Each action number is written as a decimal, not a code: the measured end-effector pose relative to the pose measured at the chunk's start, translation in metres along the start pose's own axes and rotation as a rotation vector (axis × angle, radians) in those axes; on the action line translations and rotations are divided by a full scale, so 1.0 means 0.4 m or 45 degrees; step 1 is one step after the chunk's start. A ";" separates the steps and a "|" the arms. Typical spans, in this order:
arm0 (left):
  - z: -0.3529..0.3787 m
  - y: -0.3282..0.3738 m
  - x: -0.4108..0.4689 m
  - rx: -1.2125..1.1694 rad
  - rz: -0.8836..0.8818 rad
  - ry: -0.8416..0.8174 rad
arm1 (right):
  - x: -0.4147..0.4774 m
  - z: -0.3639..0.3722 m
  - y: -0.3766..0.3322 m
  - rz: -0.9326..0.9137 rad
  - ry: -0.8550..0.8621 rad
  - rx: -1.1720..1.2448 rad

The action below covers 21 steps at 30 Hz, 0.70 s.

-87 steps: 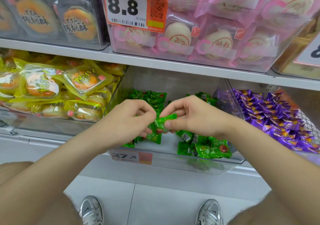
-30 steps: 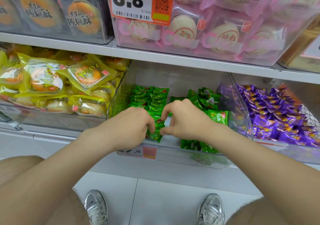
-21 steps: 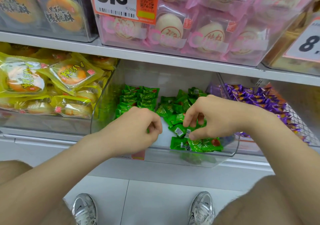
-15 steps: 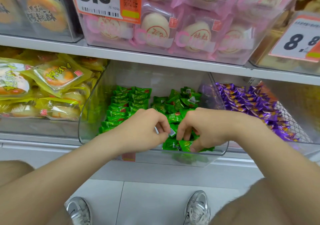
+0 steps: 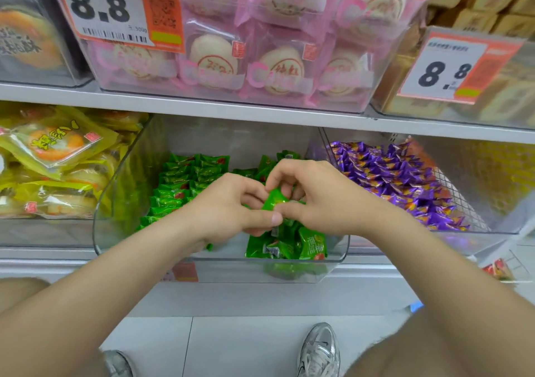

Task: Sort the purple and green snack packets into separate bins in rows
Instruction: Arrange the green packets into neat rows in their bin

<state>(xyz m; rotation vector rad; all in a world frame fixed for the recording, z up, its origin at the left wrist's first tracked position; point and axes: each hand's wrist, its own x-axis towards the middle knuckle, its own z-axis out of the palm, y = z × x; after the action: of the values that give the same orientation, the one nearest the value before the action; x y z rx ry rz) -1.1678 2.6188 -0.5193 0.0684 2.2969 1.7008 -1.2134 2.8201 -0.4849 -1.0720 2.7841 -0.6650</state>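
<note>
Both hands meet over the clear bin (image 5: pixel 220 258), above its low curved front lip and below the shelf (image 5: pixel 260 113) edge — the gap between the two is open. The bin's right wall stands just beside the right wrist. Left hand (image 5: pixel 228 207) and right hand (image 5: pixel 321 200) each pinch one green packet (image 5: pixel 273 200) at the fingertips, above the bin's middle. It is glossy, bright green and tilted. Neat rows (image 5: pixel 185 182) fill the left side, and a loose heap (image 5: pixel 289 246) lies front right — a bare strip of floor runs between them. Purple packets (image 5: pixel 399 179) lie beyond the right wall.
</note>
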 end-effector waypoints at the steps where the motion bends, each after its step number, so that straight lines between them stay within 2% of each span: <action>1: -0.009 0.008 -0.007 -0.084 -0.006 0.021 | -0.002 -0.003 -0.002 0.021 0.044 0.046; 3: -0.027 0.022 -0.023 -0.232 -0.009 0.065 | -0.002 -0.011 -0.009 0.072 0.060 0.150; 6: -0.046 0.027 -0.050 -0.409 0.021 0.146 | -0.007 -0.027 -0.034 0.170 -0.033 0.625; 8: -0.052 0.026 -0.064 -0.453 0.066 0.199 | -0.008 -0.035 -0.054 0.229 0.009 0.845; 12: -0.067 0.021 -0.101 -0.352 0.168 0.273 | 0.004 -0.006 -0.090 0.336 0.107 0.909; 15: -0.095 0.007 -0.143 -0.218 0.203 0.331 | 0.012 0.026 -0.122 0.309 0.108 0.923; 19: -0.119 -0.023 -0.217 -0.139 0.224 0.456 | 0.001 0.068 -0.171 0.241 0.083 1.100; 21: -0.124 -0.057 -0.249 0.017 0.240 0.553 | -0.006 0.098 -0.180 0.261 0.116 1.044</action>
<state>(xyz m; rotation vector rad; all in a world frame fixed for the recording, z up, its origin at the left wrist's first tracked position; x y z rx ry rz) -1.0820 2.5455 -0.5080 -0.0952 2.6848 1.9521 -1.1578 2.7600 -0.4896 -0.5775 2.2271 -1.6325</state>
